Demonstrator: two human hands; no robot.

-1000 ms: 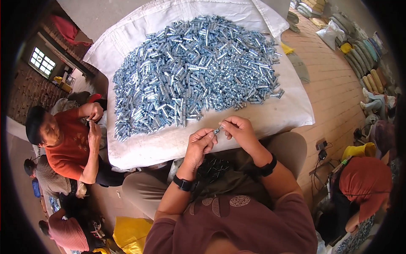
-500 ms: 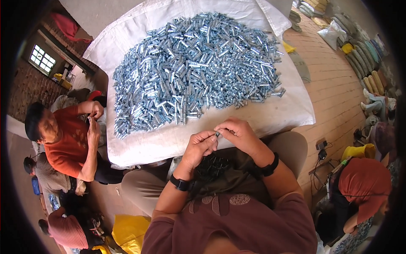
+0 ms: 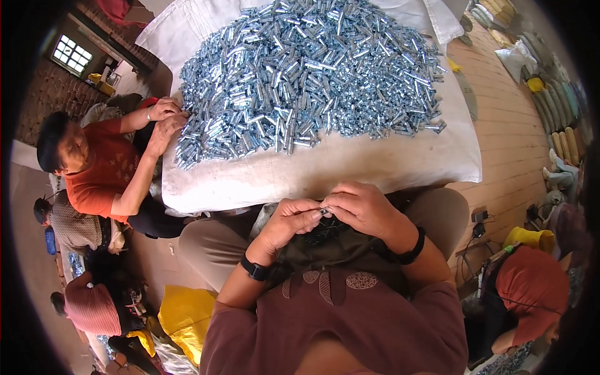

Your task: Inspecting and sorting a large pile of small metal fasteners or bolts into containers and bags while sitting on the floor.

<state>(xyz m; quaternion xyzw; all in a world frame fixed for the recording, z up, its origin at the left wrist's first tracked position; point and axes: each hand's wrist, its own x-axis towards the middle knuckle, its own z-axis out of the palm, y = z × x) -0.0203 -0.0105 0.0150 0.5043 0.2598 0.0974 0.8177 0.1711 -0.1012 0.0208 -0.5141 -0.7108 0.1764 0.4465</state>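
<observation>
My left hand (image 3: 292,219) and my right hand (image 3: 357,207) meet above my lap, just off the near edge of the cloth-covered table (image 3: 250,181). Both pinch one small shiny metal fastener (image 3: 324,212) between thumbs and fingertips. Fingers cover most of it, so its exact shape does not show. Beyond my hands a big heap of blue-silver metal fasteners (image 3: 306,75), mostly short tubes and bolt-like pieces, lies on the white cloth. Below my hands, some dark pieces (image 3: 322,232) rest in my lap, partly hidden.
At the left, a co-worker in an orange shirt (image 3: 106,169) reaches to the heap's edge. More people sit behind at lower left, another (image 3: 531,287) at lower right. A yellow sack (image 3: 186,319) lies on the floor by my left side. Cables (image 3: 478,228) and stacked sacks (image 3: 556,100) are at right.
My view has shifted, and the heap sits higher in it. My hands stay together on the small fastener, now a little farther from the table edge. The co-worker's hands have moved onto the heap's edge.
</observation>
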